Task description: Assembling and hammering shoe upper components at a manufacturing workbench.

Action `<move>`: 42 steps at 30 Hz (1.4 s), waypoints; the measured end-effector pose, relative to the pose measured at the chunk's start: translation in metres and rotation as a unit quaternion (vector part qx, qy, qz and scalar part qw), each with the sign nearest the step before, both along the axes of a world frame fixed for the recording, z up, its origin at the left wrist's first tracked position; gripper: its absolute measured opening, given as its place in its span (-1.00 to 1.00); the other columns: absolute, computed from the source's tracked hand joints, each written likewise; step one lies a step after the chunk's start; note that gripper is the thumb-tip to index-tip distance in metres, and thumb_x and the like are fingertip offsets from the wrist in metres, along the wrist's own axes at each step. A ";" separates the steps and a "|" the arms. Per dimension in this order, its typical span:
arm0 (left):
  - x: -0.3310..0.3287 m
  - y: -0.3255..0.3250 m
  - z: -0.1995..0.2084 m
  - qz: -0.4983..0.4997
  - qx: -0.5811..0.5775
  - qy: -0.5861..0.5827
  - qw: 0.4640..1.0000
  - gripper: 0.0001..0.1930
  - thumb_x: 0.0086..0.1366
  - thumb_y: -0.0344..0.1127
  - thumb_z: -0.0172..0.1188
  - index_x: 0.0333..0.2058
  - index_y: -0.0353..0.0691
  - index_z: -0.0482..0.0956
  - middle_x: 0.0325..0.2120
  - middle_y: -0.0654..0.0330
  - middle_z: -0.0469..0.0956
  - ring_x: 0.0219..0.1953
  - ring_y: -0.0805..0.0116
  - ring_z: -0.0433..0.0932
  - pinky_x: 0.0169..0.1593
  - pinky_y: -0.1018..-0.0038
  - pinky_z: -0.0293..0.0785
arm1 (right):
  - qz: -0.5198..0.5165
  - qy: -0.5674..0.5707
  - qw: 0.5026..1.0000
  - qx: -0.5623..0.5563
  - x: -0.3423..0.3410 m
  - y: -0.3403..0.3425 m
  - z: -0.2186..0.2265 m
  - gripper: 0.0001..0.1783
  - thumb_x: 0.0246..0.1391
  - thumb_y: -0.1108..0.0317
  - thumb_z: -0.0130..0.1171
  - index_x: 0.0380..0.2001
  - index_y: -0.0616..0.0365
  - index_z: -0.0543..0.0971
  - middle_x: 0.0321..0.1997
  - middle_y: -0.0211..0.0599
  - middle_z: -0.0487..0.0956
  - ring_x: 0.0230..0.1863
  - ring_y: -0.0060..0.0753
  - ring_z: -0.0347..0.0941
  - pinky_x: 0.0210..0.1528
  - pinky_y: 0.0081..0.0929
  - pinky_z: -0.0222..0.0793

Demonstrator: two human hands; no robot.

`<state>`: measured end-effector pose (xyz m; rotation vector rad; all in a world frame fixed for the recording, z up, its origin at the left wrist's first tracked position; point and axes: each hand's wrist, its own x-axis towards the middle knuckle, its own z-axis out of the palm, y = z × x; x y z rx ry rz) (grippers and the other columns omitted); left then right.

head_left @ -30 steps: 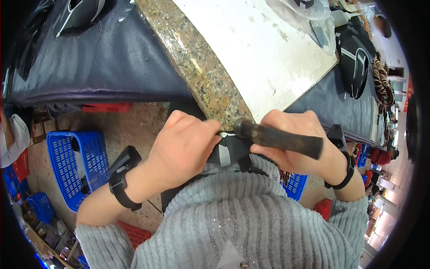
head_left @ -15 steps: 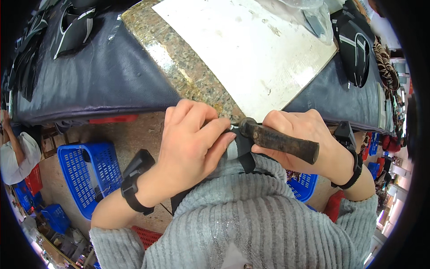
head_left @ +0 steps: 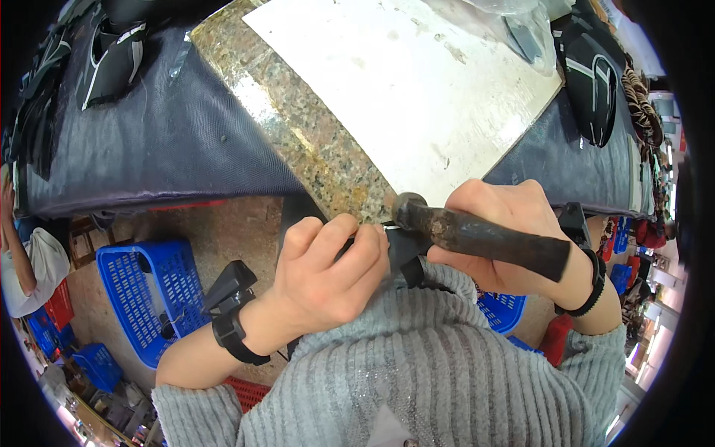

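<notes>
From where I stand, nearest is a grey ribbed sweater [head_left: 357, 357], its wearer bent over a small black piece [head_left: 406, 244] just above the rolled collar. The left hand [head_left: 331, 276] has its fingers curled, tips at the piece's left edge; whether they pinch it, I cannot tell. The right hand [head_left: 510, 227] has its fingers closed around a hammer [head_left: 495, 238], the worn head by the piece's far edge and the dark handle slanting rightward. Both wrists wear black straps. Just beyond the hands comes the corner of a speckled stone slab [head_left: 298, 123], with a stained white board [head_left: 402, 89] lying on it. The worktop [head_left: 171, 127] under these is covered in dark sheeting; black shaped pieces with pale trim [head_left: 112, 63] sit on its left. Farther down, a blue basket [head_left: 153, 298] stands on the floor.
</notes>
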<state>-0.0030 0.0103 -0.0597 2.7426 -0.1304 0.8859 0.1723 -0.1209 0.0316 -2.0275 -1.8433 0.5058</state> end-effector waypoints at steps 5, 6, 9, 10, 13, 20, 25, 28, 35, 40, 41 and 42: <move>0.000 0.000 0.001 -0.003 -0.028 -0.004 1.000 -0.63 -0.27 -0.38 0.20 -0.35 -0.33 0.61 -0.36 0.24 0.52 -0.30 0.29 0.46 -0.22 0.37 0.21 | 0.014 -0.017 0.998 -0.054 -0.003 0.005 -0.005 -0.60 0.01 0.09 0.27 -0.42 0.15 0.36 -0.65 -0.25 0.46 -0.61 -0.16 0.47 -0.64 -0.38 0.32; 0.000 0.001 0.000 0.000 -0.028 -0.005 1.000 -0.63 -0.27 -0.38 0.20 -0.35 -0.33 0.61 -0.36 0.24 0.52 -0.30 0.29 0.46 -0.22 0.37 0.21 | 0.011 0.001 0.999 -0.035 -0.002 0.006 -0.002 -0.60 0.02 0.08 0.27 -0.42 0.15 0.36 -0.66 -0.25 0.46 -0.62 -0.15 0.47 -0.64 -0.39 0.32; -0.003 0.001 -0.004 -0.007 -0.025 -0.008 1.000 -0.64 -0.24 -0.40 0.26 -0.33 -0.29 0.61 -0.35 0.23 0.50 -0.29 0.27 0.45 -0.21 0.36 0.21 | 0.009 0.005 0.999 -0.036 -0.006 0.004 -0.006 -0.61 0.03 0.08 0.25 -0.42 0.15 0.36 -0.67 -0.25 0.46 -0.62 -0.17 0.47 -0.65 -0.40 0.32; -0.002 0.002 -0.005 0.003 -0.067 0.000 0.998 -0.64 -0.21 -0.40 0.31 -0.31 -0.28 0.61 -0.34 0.23 0.49 -0.26 0.24 0.44 -0.18 0.34 0.22 | 0.012 -0.011 0.999 -0.052 -0.006 0.004 -0.010 -0.61 0.03 0.08 0.25 -0.43 0.15 0.37 -0.66 -0.26 0.46 -0.63 -0.18 0.47 -0.65 -0.41 0.32; -0.002 0.013 0.004 0.048 -0.261 0.073 0.961 -0.63 -0.16 -0.37 0.42 -0.28 -0.22 0.60 -0.32 0.21 0.46 -0.17 0.16 0.40 -0.11 0.31 0.24 | 0.025 -0.025 0.999 -0.013 -0.007 0.001 -0.015 -0.61 0.03 0.06 0.25 -0.45 0.14 0.36 -0.67 -0.27 0.45 -0.64 -0.23 0.47 -0.65 -0.42 0.31; -0.008 0.012 -0.001 0.001 -0.094 0.022 0.995 -0.70 -0.14 -0.39 0.37 -0.32 -0.20 0.63 -0.36 0.27 0.52 -0.19 0.25 0.44 -0.14 0.35 0.22 | 0.023 -0.027 0.999 -0.023 -0.005 0.001 -0.015 -0.58 0.03 0.03 0.24 -0.49 0.14 0.34 -0.69 -0.28 0.43 -0.66 -0.24 0.46 -0.66 -0.42 0.30; -0.007 0.008 -0.003 0.001 -0.014 0.001 1.000 -0.73 -0.10 -0.38 0.29 -0.33 -0.25 0.62 -0.35 0.27 0.54 -0.23 0.31 0.48 -0.16 0.37 0.19 | 0.026 -0.007 1.000 -0.008 0.002 0.006 -0.012 -0.61 0.01 0.09 0.28 -0.45 0.14 0.36 -0.68 -0.29 0.43 -0.66 -0.21 0.45 -0.65 -0.40 0.31; -0.008 0.007 -0.004 0.011 -0.001 -0.025 1.000 -0.81 -0.15 -0.40 0.22 -0.45 -0.25 0.61 -0.38 0.26 0.51 -0.24 0.35 0.48 -0.16 0.42 0.22 | 0.051 -0.039 0.997 0.038 0.000 0.013 0.004 -0.62 0.00 0.13 0.30 -0.43 0.15 0.37 -0.66 -0.29 0.44 -0.65 -0.17 0.44 -0.65 -0.39 0.32; -0.010 0.007 -0.004 0.006 -0.016 -0.010 1.000 -0.75 -0.09 -0.38 0.27 -0.35 -0.27 0.62 -0.34 0.27 0.53 -0.25 0.33 0.48 -0.15 0.39 0.18 | 0.019 0.002 1.000 0.005 -0.008 0.013 0.006 -0.62 -0.02 0.11 0.30 -0.46 0.13 0.37 -0.64 -0.27 0.44 -0.63 -0.16 0.45 -0.65 -0.39 0.29; -0.010 0.005 -0.006 0.012 -0.016 -0.009 1.000 -0.75 -0.08 -0.38 0.28 -0.34 -0.27 0.62 -0.33 0.26 0.53 -0.24 0.33 0.47 -0.14 0.39 0.18 | 0.031 -0.037 0.998 -0.049 -0.008 0.007 -0.006 -0.61 0.00 0.09 0.28 -0.45 0.14 0.36 -0.64 -0.27 0.45 -0.63 -0.18 0.46 -0.64 -0.39 0.29; -0.010 0.005 -0.005 0.016 -0.012 -0.011 1.000 -0.75 -0.07 -0.37 0.29 -0.34 -0.25 0.62 -0.35 0.27 0.53 -0.25 0.32 0.47 -0.14 0.38 0.18 | 0.031 -0.037 0.998 -0.049 -0.008 0.007 -0.008 -0.61 0.00 0.09 0.28 -0.45 0.14 0.36 -0.64 -0.27 0.45 -0.63 -0.18 0.46 -0.64 -0.39 0.29; -0.010 0.004 -0.005 0.020 -0.008 -0.013 1.000 -0.76 -0.07 -0.36 0.30 -0.34 -0.24 0.62 -0.36 0.27 0.52 -0.25 0.32 0.47 -0.13 0.37 0.19 | 0.035 -0.031 0.998 -0.047 -0.008 0.008 -0.010 -0.61 0.01 0.09 0.27 -0.45 0.14 0.36 -0.65 -0.27 0.45 -0.63 -0.19 0.46 -0.64 -0.39 0.29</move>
